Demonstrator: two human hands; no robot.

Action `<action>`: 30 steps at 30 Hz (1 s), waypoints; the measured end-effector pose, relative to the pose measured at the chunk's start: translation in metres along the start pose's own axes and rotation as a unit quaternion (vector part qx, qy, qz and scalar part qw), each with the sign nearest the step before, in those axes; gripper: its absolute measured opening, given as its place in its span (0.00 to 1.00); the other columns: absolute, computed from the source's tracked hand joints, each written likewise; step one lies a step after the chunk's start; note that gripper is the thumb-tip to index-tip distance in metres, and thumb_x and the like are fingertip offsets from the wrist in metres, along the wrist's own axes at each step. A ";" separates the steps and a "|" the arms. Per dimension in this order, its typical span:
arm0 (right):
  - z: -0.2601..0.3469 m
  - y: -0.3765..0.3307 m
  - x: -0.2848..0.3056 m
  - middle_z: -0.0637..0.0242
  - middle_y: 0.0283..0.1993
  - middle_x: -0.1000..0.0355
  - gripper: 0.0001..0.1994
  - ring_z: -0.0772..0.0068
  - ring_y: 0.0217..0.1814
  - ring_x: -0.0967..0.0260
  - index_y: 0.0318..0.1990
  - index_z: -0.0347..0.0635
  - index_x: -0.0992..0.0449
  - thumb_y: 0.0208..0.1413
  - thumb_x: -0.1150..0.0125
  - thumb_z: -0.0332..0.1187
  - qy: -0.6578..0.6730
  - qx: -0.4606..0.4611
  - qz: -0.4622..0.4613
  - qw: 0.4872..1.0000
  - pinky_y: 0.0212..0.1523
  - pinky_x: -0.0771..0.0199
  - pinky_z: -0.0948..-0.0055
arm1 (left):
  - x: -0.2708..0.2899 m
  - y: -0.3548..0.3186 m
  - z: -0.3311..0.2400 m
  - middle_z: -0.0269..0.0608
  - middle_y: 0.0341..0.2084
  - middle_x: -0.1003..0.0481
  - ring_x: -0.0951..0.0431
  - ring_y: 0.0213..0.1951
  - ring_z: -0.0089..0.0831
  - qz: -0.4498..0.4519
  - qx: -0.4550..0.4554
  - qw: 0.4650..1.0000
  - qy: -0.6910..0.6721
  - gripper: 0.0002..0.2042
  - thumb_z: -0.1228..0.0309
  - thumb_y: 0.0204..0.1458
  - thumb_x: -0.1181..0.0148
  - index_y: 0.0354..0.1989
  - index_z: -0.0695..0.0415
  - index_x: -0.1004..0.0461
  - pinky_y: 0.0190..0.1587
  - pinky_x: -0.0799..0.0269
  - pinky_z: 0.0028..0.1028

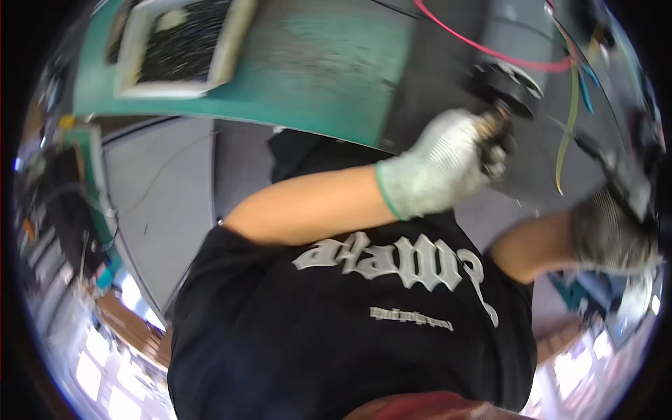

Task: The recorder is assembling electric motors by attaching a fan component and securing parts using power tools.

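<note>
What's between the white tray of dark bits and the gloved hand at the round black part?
In the head view, only bare green mat and then dark grey panel lie between the white tray and the left hand; a pink wire crosses higher up.

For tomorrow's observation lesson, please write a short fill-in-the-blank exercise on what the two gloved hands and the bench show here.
1. Both hands wear knitted ____.
2. The left hand grips a small part beside a round ____ component.
3. The work mat is ____ in colour.
4. The tray on the mat has a ____ rim.

Missing words: gloves; black; green; white
</note>
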State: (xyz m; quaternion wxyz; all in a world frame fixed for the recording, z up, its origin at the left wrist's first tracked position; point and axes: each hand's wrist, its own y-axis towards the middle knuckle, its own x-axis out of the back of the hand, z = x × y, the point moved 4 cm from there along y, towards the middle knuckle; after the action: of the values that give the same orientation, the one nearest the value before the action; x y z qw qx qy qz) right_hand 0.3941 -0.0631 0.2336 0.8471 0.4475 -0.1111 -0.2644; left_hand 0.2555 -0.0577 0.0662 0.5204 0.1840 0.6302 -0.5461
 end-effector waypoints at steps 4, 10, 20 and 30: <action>-0.046 -0.020 0.127 0.42 0.55 0.33 0.16 0.44 0.52 0.30 0.51 0.21 0.32 0.62 0.56 0.27 0.025 -0.247 -0.092 0.964 0.58 0.30 0.43 | -0.002 -0.001 0.021 0.36 0.22 0.26 0.32 0.21 0.29 0.048 0.111 0.987 -0.107 0.16 0.53 0.59 0.46 0.34 0.53 0.28 0.29 0.35 0.29; -0.070 -0.065 0.095 0.41 0.56 0.32 0.17 0.45 0.58 0.31 0.57 0.28 0.33 0.61 0.54 0.20 -0.230 -0.158 0.025 0.960 0.58 0.27 0.53 | -0.002 -0.010 0.012 0.35 0.21 0.25 0.29 0.20 0.28 0.083 0.070 0.994 0.011 0.18 0.50 0.61 0.52 0.34 0.53 0.28 0.28 0.32 0.27; -0.067 -0.064 0.116 0.44 0.56 0.32 0.14 0.49 0.54 0.29 0.54 0.26 0.29 0.62 0.52 0.21 -0.128 -0.250 -0.105 0.954 0.56 0.23 0.56 | -0.032 -0.211 -0.290 0.56 0.34 0.23 0.24 0.42 0.52 -0.443 -0.431 0.066 0.783 0.14 0.69 0.47 0.38 0.41 0.63 0.24 0.45 0.28 0.41; -0.053 -0.066 0.092 0.51 0.47 0.28 0.11 0.59 0.48 0.26 0.46 0.24 0.27 0.59 0.44 0.23 -0.069 -0.249 -0.194 0.946 0.51 0.21 0.60 | -0.009 -0.186 -0.312 0.56 0.41 0.25 0.25 0.45 0.54 -0.384 -0.352 0.007 0.854 0.13 0.66 0.54 0.44 0.44 0.58 0.27 0.48 0.30 0.44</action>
State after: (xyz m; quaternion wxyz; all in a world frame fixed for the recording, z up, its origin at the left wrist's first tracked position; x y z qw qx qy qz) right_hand 0.4706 -0.1068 0.1447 0.8540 0.2164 -0.0106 -0.4729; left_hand -0.0318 0.1571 0.1234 -0.6792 0.0427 0.7115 0.1750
